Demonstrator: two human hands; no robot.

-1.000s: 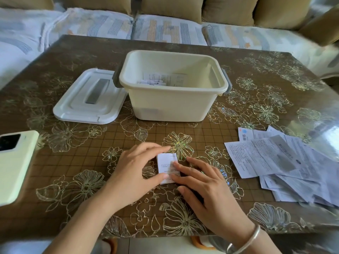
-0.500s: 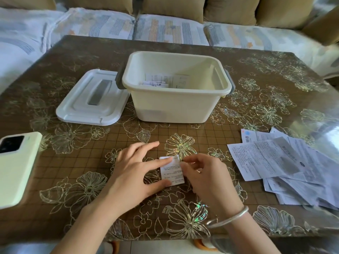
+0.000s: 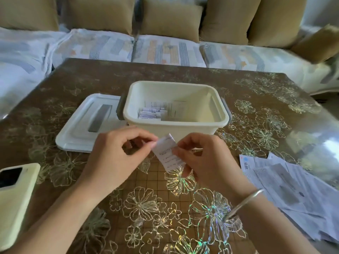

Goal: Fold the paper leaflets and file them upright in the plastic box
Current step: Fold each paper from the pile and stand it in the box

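Observation:
A small folded leaflet (image 3: 167, 153) is held up off the table, just in front of the cream plastic box (image 3: 176, 128). My left hand (image 3: 117, 154) pinches its upper left edge. My right hand (image 3: 207, 160) grips its right side with thumb and fingers. Inside the box several folded leaflets (image 3: 152, 112) stand against the left part of the bottom. A loose pile of unfolded leaflets (image 3: 286, 182) lies on the table to the right.
The box's white lid (image 3: 88, 125) lies flat to the left of the box. A pale green phone (image 3: 14, 197) lies at the left front edge. A sofa with cushions (image 3: 170, 21) runs behind the brown flowered table (image 3: 156, 208).
Both hands have lifted the folded leaflet off the table and carried it up toward the box. The camera has tilted up, showing more of the sofa.

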